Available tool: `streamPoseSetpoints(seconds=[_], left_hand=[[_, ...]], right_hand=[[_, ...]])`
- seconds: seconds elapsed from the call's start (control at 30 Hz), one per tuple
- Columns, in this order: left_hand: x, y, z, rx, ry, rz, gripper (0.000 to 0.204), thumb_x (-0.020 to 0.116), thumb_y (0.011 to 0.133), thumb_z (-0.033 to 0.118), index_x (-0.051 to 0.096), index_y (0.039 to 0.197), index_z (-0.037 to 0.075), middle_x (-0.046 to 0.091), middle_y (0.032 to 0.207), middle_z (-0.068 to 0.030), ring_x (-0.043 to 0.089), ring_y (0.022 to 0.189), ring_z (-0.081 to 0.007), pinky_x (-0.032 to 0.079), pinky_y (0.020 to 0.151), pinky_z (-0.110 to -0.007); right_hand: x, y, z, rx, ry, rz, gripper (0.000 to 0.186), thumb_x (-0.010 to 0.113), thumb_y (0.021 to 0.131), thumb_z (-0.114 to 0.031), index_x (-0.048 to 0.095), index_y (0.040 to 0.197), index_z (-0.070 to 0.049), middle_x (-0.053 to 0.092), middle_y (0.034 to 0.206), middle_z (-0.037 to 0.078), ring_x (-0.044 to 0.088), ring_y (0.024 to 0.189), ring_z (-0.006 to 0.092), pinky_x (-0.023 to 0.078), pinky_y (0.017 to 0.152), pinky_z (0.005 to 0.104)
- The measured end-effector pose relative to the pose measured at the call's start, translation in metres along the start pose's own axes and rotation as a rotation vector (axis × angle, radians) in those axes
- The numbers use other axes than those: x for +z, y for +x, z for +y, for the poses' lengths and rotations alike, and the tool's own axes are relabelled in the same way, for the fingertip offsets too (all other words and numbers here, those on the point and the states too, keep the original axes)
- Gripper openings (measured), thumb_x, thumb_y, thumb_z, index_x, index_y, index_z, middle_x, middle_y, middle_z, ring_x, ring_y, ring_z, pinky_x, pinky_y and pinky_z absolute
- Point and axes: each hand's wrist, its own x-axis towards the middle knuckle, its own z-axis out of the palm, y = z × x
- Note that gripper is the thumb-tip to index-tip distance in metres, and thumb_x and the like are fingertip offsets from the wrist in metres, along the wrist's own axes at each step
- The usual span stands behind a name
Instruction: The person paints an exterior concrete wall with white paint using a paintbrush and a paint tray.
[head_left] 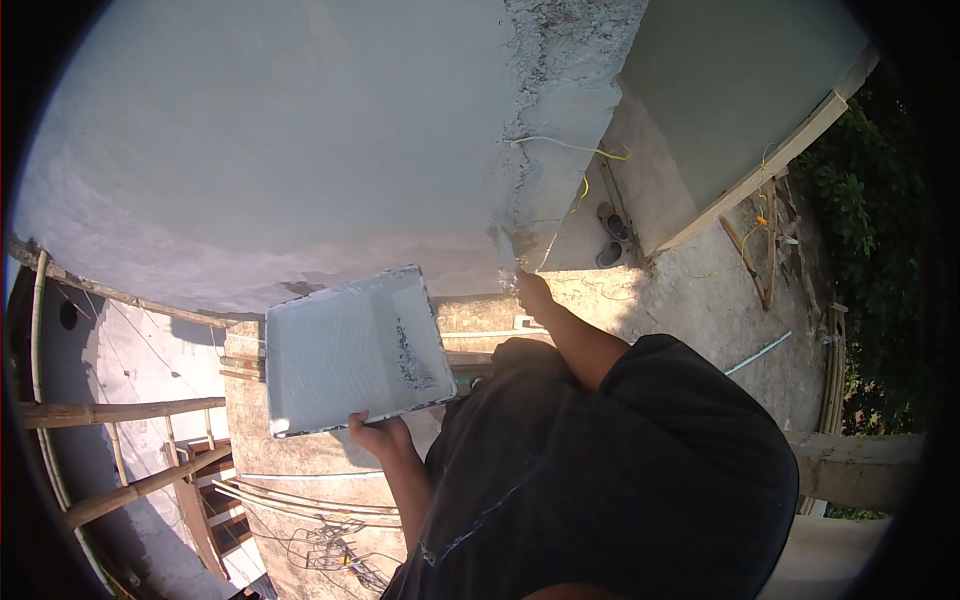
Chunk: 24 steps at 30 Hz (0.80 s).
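Observation:
My left hand [382, 438] grips the near edge of a paint tray [335, 350], with the thumb over the rim. The tray is broad and dark-rimmed, coated in pale grey-white paint, with dark speckled patches in its right part. My right arm reaches forward, and my right hand [535, 294] is closed around a paintbrush [507, 248], whose handle is mostly hidden by the fingers. The brush's pale end lies against the low part of the wall [300, 130], close to its rough corner. Most of that wall is smooth pale grey; a lower band looks pinkish and bare.
A yellow-and-white wire [575, 148] sticks out of the corner. Dark shoes [612, 238] stand by the opening. Bamboo poles [120, 410] cross at the left beside a drop. Bent metal rods [340, 550] lie on the concrete floor; a light-blue pipe [758, 353] lies right.

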Motion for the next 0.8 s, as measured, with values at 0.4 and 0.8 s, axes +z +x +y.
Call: streamPoseSetpoints(seconds=[0.4,0.8], left_hand=[[0.001,0.004,-0.002,0.002,-0.001,-0.001,0.073,0.051,0.059,0.016,0.041,0.130,0.002,0.047,0.128,-0.0148,0.043,0.120,-0.0346,0.034,0.103,-0.049],[-0.002,0.007,-0.004,-0.004,0.013,0.011,0.073,0.051,0.058,0.016,0.041,0.130,0.003,0.046,0.128,-0.0148,0.043,0.120,-0.0347,0.033,0.103,-0.050]], right_hand=[[-0.003,0.013,0.013,-0.183,-0.236,0.188,0.047,0.045,0.093,-0.045,0.058,0.082,-0.001,0.061,0.079,0.021,0.059,0.080,0.0402,0.044,0.071,0.0457],[-0.016,0.002,-0.001,-0.301,-0.387,0.270,0.043,0.048,0.092,-0.044,0.056,0.083,-0.002,0.059,0.075,0.019,0.058,0.076,0.0373,0.043,0.067,0.0447]])
